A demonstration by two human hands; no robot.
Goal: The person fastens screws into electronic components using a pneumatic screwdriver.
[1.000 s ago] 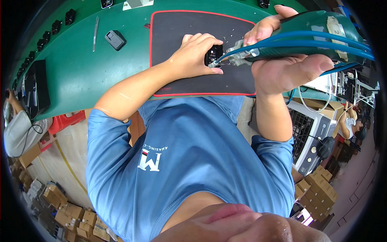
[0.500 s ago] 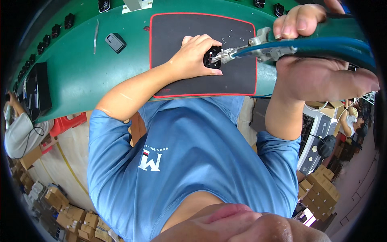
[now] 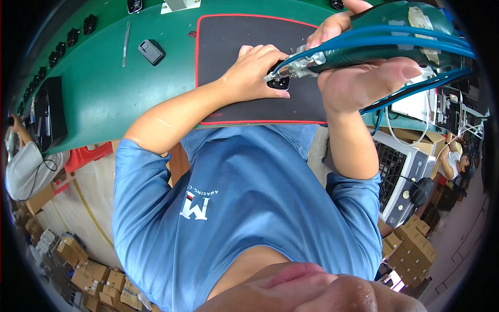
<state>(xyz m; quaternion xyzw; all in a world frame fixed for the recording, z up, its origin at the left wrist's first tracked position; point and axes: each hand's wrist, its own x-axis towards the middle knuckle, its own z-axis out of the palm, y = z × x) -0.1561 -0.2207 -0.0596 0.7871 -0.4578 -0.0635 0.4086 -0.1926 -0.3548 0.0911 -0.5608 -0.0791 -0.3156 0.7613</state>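
Green covers the workbench (image 3: 114, 99), and a dark mat with a red border (image 3: 234, 36) lies on it in front of the person. Their left hand (image 3: 254, 73) rests on the mat, fingers closed around a small black part (image 3: 280, 82) and pinning it down. Their right hand (image 3: 358, 78) is wrapped tight around a green powered screwdriver (image 3: 395, 31) trailing blue cables; its metal tip touches the black part. Another small black part (image 3: 152, 52) sits on the bench left of the mat, well apart from both hands. More black parts line the bench's far left edge (image 3: 73, 36)
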